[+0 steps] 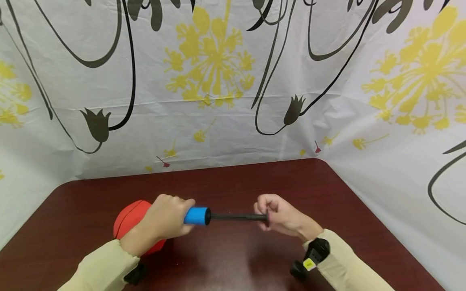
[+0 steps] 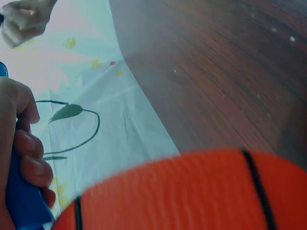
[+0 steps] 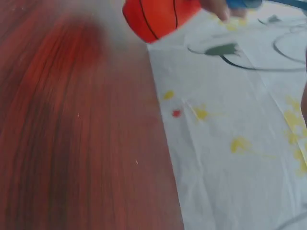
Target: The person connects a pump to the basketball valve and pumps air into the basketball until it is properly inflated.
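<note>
My left hand (image 1: 165,216) grips the blue barrel (image 1: 196,216) of a hand pump, held nearly level above the table. Out of the barrel's right end runs a black rod (image 1: 236,217). My right hand (image 1: 284,216) holds the rod's far end, its fingers curled and covering most of the handle. A red ball (image 1: 131,216) with black lines is at the left end of the pump, partly behind my left hand and wrist. In the left wrist view the ball (image 2: 187,191) fills the bottom, beside my fingers curled round the blue barrel (image 2: 26,196).
The dark red-brown table (image 1: 233,182) has rounded far corners. A white sheet (image 1: 233,133) with yellow and dark plant prints hangs behind it and along the right side. Black wrist devices (image 1: 316,250) sit over the pale sleeves.
</note>
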Motion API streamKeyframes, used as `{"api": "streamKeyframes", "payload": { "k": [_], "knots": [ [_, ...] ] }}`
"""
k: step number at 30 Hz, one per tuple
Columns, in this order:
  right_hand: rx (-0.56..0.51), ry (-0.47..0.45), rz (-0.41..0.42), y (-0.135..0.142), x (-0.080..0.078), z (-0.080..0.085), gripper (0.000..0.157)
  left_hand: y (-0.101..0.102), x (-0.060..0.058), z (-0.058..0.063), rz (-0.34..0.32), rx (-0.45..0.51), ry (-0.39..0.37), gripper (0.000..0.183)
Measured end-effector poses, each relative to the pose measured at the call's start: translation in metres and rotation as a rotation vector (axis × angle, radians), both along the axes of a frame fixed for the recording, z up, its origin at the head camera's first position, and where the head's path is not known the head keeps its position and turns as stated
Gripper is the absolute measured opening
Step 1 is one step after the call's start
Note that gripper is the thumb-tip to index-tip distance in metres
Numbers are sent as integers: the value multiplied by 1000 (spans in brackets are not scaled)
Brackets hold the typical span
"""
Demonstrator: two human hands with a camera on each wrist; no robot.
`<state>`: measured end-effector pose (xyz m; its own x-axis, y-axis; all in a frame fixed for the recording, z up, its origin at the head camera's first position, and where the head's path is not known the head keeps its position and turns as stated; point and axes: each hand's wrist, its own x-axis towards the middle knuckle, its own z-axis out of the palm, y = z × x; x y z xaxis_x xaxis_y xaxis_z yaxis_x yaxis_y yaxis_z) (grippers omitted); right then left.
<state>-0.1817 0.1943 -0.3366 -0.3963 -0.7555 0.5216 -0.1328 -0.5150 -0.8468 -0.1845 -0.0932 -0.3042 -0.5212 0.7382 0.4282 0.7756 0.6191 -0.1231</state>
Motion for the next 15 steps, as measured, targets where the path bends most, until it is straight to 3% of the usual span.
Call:
{"api": "streamKeyframes", "payload": {
  "k": [4, 10, 13, 15],
  "knots": [
    [46, -13, -44, -28, -9, 0, 6, 12, 3, 4, 34, -6, -36, 23],
    [155, 18, -216, -43, -8, 10, 10, 19, 2, 9, 59, -2, 19, 24],
    [170, 17, -214, -33, -3, 12, 7, 15, 0, 7, 27, -4, 11, 27],
    [129, 13, -162, -23, -1, 12, 6, 10, -2, 4, 17, 8, 19, 29]
  ]
}}
